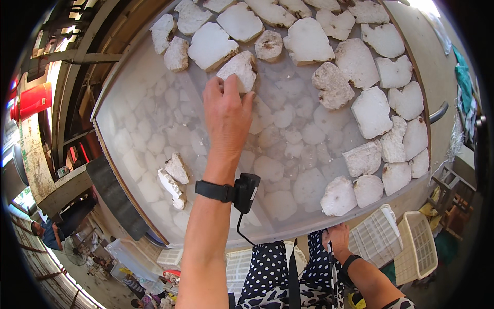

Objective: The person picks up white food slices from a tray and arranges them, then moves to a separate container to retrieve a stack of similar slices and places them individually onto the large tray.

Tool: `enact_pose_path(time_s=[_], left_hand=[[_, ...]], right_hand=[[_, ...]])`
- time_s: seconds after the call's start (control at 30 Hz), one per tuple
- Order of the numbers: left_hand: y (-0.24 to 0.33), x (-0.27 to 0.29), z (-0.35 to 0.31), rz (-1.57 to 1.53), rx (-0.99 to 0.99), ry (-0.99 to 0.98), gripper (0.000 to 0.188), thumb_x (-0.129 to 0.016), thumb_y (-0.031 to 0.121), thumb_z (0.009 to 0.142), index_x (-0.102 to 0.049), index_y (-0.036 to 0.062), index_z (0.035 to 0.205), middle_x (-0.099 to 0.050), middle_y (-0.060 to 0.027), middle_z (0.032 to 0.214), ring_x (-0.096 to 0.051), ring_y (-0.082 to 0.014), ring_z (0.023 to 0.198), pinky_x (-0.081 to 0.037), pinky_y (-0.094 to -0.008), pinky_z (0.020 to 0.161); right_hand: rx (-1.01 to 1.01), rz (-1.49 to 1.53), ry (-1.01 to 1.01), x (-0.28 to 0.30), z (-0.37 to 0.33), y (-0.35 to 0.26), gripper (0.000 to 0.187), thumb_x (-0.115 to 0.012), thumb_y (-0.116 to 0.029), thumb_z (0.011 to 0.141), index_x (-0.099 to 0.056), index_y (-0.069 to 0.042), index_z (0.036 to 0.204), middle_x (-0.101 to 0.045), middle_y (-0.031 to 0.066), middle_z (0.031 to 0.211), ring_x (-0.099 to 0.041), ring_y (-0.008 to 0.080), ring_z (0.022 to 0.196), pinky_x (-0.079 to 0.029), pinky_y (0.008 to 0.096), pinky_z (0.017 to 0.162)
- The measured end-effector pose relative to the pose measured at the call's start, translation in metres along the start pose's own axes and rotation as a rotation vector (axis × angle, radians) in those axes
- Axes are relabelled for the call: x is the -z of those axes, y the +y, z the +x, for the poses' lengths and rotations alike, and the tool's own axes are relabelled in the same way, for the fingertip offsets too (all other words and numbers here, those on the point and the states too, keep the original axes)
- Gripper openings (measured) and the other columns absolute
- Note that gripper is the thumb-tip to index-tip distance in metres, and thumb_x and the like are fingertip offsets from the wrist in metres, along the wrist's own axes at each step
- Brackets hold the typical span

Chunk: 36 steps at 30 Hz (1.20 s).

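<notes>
My left hand (226, 105), a black device strapped at its wrist, reaches to the far middle of the table. Its fingers close on the near edge of a chalky white chunk with brown edges (241, 71), which rests among similar chunks. Near my lap, my right hand (337, 238) is at the table's near edge with its fingers curled. A narrow strip (330, 257) hangs beside those fingers; what they grip is hard to make out. Two small chunks, one of them a thin piece (171, 188), lie left of my left forearm.
A cloudy translucent sheet (206, 139) covers the table, with many paler chunks showing through. Flat chunks line the far and right sides, including a squarish one (371, 112). White plastic crates (417, 247) stand below right. A person (51, 234) is far off at left.
</notes>
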<state>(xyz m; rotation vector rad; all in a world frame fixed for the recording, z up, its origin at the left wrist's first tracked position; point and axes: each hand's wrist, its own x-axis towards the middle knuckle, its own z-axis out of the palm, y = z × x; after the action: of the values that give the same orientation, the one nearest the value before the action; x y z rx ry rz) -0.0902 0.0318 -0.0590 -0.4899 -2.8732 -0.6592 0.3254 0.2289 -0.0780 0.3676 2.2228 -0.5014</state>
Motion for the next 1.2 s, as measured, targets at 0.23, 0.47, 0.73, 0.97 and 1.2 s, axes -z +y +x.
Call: enact_pose_path(time_s=[0.23,0.47,0.73,0.97,1.2], left_hand=[[0.01,-0.017,0.015,-0.017,-0.006,0.078,0.039,-0.079,0.014,0.071,-0.06,0.0013,0.103,-0.055,-0.0157,0.097,-0.054,-0.0343,0.092,-0.045,-0.0407,0.079],[0.005,0.003,0.005,-0.117,0.015,0.09,0.048,-0.078,0.012,0.072,-0.058,0.0024,0.114,-0.056,-0.0192,0.108,-0.053,-0.0363,0.104,-0.045,-0.0406,0.088],[-0.113,0.12,-0.136,0.297,0.391,-0.223,0.073,-0.08,0.019,0.068,-0.047,0.0015,0.131,-0.05,-0.0208,0.126,-0.044,-0.0387,0.12,-0.036,-0.0465,0.102],[-0.107,0.116,-0.135,0.262,0.356,-0.392,0.077,-0.078,0.015,0.065,-0.045,0.0053,0.134,-0.051,-0.0202,0.124,-0.045,-0.0379,0.117,-0.038,-0.0455,0.1],[-0.029,0.081,-0.095,-0.009,0.214,-0.215,0.067,-0.073,0.012,0.066,-0.05,-0.0001,0.128,-0.051,-0.0255,0.115,-0.048,-0.0396,0.11,-0.041,-0.0464,0.095]], right_hand=[[-0.011,-0.028,-0.009,0.001,0.0,0.0,0.031,-0.059,-0.02,0.073,-0.071,-0.008,0.098,-0.066,0.0124,0.103,-0.055,0.0315,0.104,-0.04,0.0454,0.083],[0.029,-0.044,-0.014,-0.002,0.0,-0.003,0.034,-0.057,-0.021,0.073,-0.071,-0.008,0.101,-0.066,0.0133,0.104,-0.054,0.0333,0.104,-0.04,0.0463,0.084],[0.002,-0.074,-0.04,-0.009,0.001,-0.001,0.031,-0.057,-0.021,0.072,-0.071,-0.007,0.096,-0.066,0.0134,0.103,-0.055,0.0337,0.103,-0.041,0.0469,0.084],[0.005,-0.066,-0.01,0.0,0.0,-0.007,0.029,-0.058,-0.021,0.072,-0.072,-0.007,0.094,-0.066,0.0133,0.104,-0.055,0.0329,0.104,-0.041,0.0465,0.083],[0.035,-0.038,0.089,-0.004,-0.003,-0.005,0.031,-0.059,-0.019,0.071,-0.07,-0.006,0.097,-0.065,0.0149,0.105,-0.055,0.034,0.102,-0.042,0.0457,0.086]])
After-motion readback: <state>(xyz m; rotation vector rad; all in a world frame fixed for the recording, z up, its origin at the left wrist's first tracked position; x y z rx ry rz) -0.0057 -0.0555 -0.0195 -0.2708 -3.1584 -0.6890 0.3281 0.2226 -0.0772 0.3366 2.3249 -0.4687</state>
